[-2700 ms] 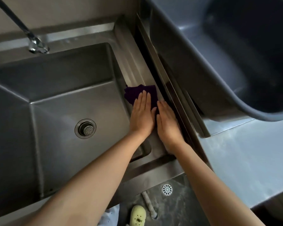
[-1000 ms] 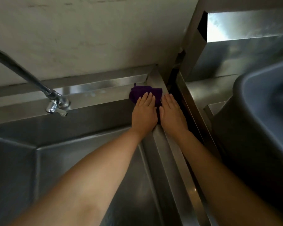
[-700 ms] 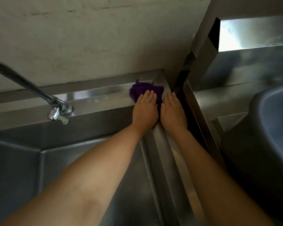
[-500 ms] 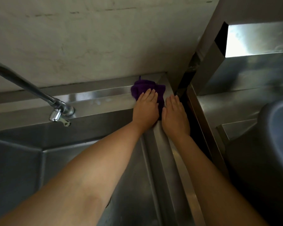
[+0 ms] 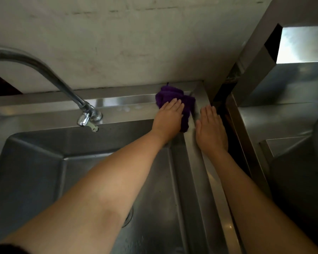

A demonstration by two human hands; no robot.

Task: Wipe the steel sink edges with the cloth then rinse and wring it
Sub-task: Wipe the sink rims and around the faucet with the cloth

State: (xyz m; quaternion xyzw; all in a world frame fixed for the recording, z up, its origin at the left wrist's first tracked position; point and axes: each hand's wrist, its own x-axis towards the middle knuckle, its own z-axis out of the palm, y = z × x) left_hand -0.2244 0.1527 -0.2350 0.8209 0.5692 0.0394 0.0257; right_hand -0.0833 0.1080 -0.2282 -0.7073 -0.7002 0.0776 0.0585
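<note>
A: Left hand (image 5: 168, 117) status?
B: Flat, fingers extended, palm pressing the purple cloth (image 5: 174, 101) onto the steel sink (image 5: 117, 101) rim at the back-right corner.
A: Right hand (image 5: 210, 130)?
B: Flat and unclenched on the right rim, just beside the cloth, gripping nothing.
A: Faucet (image 5: 84, 114)?
B: Left of both hands, over the basin.

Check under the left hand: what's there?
The purple cloth lies under the left hand, pressed flat on the sink's back rim. The cloth's part under the palm is hidden.
</note>
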